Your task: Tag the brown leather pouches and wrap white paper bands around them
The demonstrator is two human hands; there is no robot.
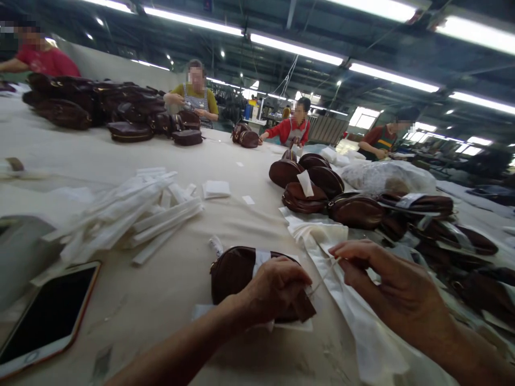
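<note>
A dark brown leather bag [231, 276] with a zip lies on the table in front of me, a white paper band wrapped around its middle. Over it, my left hand [277, 287] is closed on a small flat brown piece [304, 306], perhaps a tag. A thin pale string [323, 276] runs from there to my right hand [374, 273], whose thumb and fingertips pinch its other end. Part of the bag is hidden by my left hand. Under and beside the right hand lie white paper sheets [328, 252].
White paper strips [161, 214] are heaped at the left, near a phone [50, 311]. Brown bags [356, 209] are piled at the right, and more bags [64, 110] at the far left. Several co-workers stand around the table, one in a red top [277, 130].
</note>
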